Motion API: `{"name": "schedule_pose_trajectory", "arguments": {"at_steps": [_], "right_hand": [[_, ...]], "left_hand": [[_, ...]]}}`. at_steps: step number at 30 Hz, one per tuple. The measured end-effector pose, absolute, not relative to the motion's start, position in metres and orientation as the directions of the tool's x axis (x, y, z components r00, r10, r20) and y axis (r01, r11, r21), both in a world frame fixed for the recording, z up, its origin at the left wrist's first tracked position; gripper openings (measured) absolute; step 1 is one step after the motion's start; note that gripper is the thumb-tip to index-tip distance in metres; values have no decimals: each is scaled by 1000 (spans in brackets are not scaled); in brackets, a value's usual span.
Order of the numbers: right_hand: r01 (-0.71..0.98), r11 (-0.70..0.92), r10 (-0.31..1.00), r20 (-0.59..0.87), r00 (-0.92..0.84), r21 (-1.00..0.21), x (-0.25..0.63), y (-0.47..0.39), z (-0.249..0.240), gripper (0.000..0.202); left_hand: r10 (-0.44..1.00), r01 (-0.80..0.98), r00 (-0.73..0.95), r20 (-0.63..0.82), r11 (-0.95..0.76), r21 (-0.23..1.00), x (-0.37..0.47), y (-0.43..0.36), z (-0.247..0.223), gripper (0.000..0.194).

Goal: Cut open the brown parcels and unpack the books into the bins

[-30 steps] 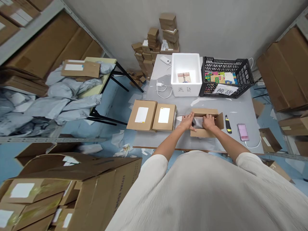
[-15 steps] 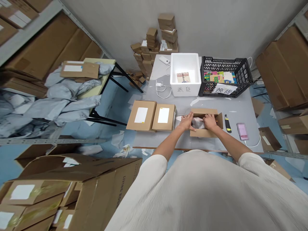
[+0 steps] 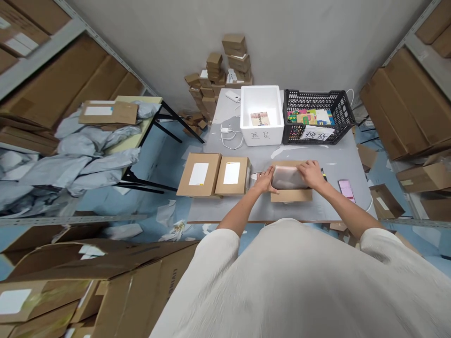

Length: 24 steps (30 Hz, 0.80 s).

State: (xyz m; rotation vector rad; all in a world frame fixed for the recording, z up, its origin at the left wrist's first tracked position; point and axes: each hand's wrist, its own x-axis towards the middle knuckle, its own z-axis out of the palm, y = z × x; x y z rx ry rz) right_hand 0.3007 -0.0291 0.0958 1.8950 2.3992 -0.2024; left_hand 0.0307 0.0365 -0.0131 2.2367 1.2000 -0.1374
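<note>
An open cardboard box (image 3: 291, 195) lies on the table in front of me, its near flap folded out toward me. Inside it, or just at its top, is a smooth greyish parcel in shiny plastic wrap (image 3: 286, 178). My left hand (image 3: 265, 180) clasps the box's left end, its thumb reaching over toward the near flap. At the opposite end, my right hand (image 3: 312, 174) has its fingers bent over the wrapped parcel's right edge. A utility knife (image 3: 323, 175) lies beyond the right hand, mostly covered by it.
Two labelled cardboard boxes (image 3: 204, 174) stand left of my hands. Behind are a white foam box (image 3: 262, 139) and a black crate (image 3: 319, 96) holding colourful books. A phone (image 3: 347, 191) lies at right. Grey mailing bags (image 3: 70, 164) cover a side table.
The wrapped parcel now shows as a smooth, wide surface between my hands, where it looked crumpled and deeper before. My right hand has risen to its edge. The view has shifted slightly.
</note>
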Motion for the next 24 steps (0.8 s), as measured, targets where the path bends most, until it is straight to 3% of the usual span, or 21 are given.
{"name": "schedule_pose_trajectory", "arguments": {"at_steps": [5, 13, 24], "right_hand": [[988, 90, 995, 57, -83, -127, 347, -12, 127, 44], [855, -155, 932, 214, 293, -494, 449, -8, 148, 43], [748, -325, 800, 253, 544, -578, 564, -46, 145, 42]], "left_hand": [[717, 803, 582, -384, -431, 412, 32, 38, -11, 163], [711, 829, 556, -431, -431, 356, 33, 39, -7, 165], [698, 855, 516, -496, -452, 253, 39, 47, 1, 164]]}}
